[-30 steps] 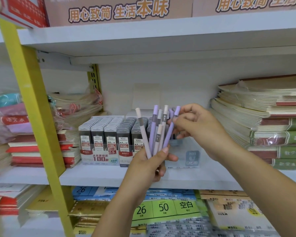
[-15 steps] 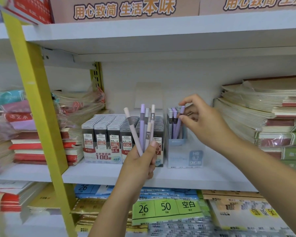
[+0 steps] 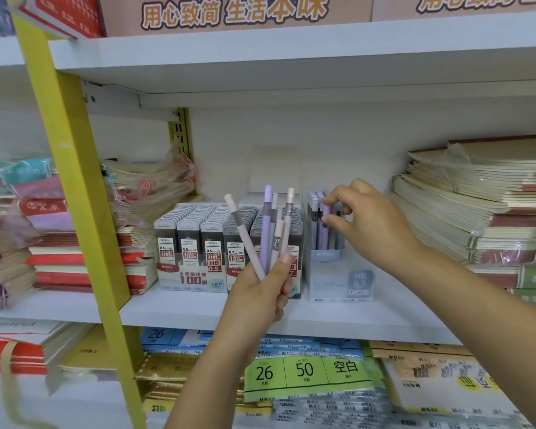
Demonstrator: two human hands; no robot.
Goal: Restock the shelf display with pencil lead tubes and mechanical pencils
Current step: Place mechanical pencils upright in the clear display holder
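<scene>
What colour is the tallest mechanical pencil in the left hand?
Light purple; the tallest mechanical pencil stands in the left hand, clearest in the head view.

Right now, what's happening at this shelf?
A person is restocking mechanical pencils. The left hand grips a fanned bunch of pencils in front of the lead tube boxes. The right hand pinches a purple pencil at the clear display holder, which already has several pencils standing in it. Notebook stacks sit on either side.
</scene>
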